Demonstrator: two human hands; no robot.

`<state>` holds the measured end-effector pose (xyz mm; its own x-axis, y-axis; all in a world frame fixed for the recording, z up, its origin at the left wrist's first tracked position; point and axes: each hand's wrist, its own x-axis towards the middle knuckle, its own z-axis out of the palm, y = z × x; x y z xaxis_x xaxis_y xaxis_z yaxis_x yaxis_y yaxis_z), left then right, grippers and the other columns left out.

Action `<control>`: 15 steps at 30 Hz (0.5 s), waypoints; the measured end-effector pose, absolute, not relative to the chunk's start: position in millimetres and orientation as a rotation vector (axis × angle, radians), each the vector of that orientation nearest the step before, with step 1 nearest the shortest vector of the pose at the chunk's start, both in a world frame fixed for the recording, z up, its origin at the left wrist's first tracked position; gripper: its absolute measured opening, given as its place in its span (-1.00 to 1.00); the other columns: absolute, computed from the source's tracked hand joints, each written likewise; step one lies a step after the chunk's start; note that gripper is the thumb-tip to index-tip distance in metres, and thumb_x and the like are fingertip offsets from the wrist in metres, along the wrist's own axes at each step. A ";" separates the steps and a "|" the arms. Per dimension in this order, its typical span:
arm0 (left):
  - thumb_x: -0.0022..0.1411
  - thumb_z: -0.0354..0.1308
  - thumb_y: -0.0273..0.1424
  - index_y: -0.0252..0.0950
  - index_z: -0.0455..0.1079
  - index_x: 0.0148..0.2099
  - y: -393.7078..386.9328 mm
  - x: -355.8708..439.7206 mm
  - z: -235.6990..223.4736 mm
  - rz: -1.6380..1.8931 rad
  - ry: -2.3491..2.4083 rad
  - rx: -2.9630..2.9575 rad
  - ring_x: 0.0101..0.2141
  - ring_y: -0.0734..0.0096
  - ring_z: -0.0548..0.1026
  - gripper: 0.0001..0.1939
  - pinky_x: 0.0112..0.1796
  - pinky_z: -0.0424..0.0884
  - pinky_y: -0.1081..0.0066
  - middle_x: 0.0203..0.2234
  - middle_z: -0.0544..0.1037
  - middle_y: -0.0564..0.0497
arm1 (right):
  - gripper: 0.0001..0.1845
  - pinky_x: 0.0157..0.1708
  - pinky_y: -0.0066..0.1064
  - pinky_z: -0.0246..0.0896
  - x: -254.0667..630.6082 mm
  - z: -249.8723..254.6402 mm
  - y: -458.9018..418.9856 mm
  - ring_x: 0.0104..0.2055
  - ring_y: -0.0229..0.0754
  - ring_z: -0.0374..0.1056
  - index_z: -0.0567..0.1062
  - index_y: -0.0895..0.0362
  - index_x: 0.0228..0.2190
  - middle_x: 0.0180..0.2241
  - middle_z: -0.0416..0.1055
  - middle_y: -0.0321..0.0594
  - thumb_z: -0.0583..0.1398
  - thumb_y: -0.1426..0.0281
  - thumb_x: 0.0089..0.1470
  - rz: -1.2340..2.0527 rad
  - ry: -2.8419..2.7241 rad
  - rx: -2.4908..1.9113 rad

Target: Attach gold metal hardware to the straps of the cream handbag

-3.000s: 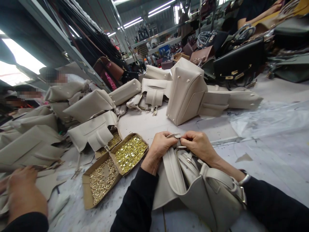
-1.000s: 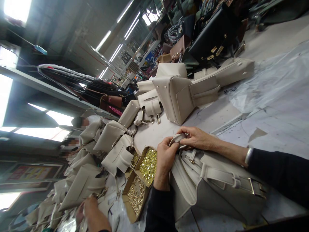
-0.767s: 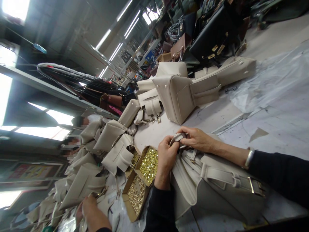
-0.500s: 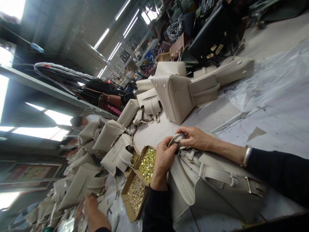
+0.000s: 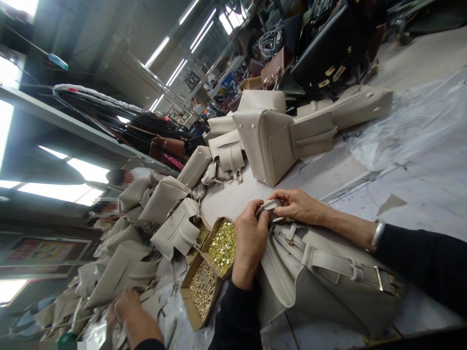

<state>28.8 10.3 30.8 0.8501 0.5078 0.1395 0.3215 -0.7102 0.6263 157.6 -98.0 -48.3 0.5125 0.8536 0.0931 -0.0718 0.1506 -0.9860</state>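
Beige strap (image 5: 270,204) of the handbag (image 5: 328,287) is pinched between both hands' fingers (image 5: 263,219).

Strap (image 5: 270,204) partly hidden by left hand (image 5: 251,243); wall poster (image 5: 47,250) blurred.

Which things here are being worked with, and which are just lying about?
In use:
beige strap, pinched by left hand and right hand
open beige bag below them
probably the gold pieces beside the left hand

Apparently just lying about:
other beige bags
black bag
clear plastic
beige scrap
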 end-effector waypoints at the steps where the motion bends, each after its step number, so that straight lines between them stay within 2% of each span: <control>1: 0.28 0.18 -0.46 -0.23 0.53 -0.08 10.6 30.1 31.8 0.385 0.588 2.428 -0.23 0.31 0.56 -0.81 -0.18 0.36 0.41 -0.25 0.65 0.01 | -0.67 -0.48 -0.46 0.07 158.0 -49.4 -97.3 -0.46 -0.27 0.21 0.55 0.16 -0.24 -0.49 0.34 -0.40 0.23 0.35 -0.12 0.813 -0.774 -1.207; 7: 0.26 0.17 -0.43 -0.30 0.55 -0.16 21.7 39.2 22.7 0.332 0.530 2.195 -0.31 0.37 0.50 -0.85 -0.25 0.35 0.46 -0.34 0.62 0.01 | -0.67 -0.46 -0.48 0.15 160.9 -52.4 -96.1 -0.45 -0.27 0.30 0.53 0.17 -0.26 -0.46 0.43 -0.34 0.32 0.37 -0.16 0.981 -0.655 -1.069; 11: 0.18 0.25 -0.39 -0.31 0.56 -0.23 29.5 44.3 12.6 0.348 0.543 1.940 -0.35 0.43 0.46 -0.87 -0.28 0.35 0.49 -0.38 0.60 0.02 | -0.65 -0.46 -0.48 0.21 162.2 -52.7 -97.2 -0.46 -0.28 0.32 0.53 0.16 -0.25 -0.46 0.45 -0.33 0.38 0.35 -0.16 1.013 -0.610 -1.048; 15: 0.04 0.38 -0.35 -0.35 0.56 -0.24 33.4 47.7 5.6 0.316 0.586 1.616 -0.42 0.47 0.47 -0.77 -0.35 0.37 0.51 -0.40 0.61 0.00 | -0.62 -0.47 -0.49 0.23 162.4 -52.1 -97.1 -0.47 -0.28 0.35 0.52 0.16 -0.26 -0.46 0.47 -0.32 0.42 0.31 -0.16 1.022 -0.585 -1.052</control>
<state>47.7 33.4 5.6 0.8292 0.5429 -0.1331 0.1865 -0.0442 0.9815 162.4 -97.1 -52.1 0.4394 0.8960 -0.0643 -0.3988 0.1304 -0.9077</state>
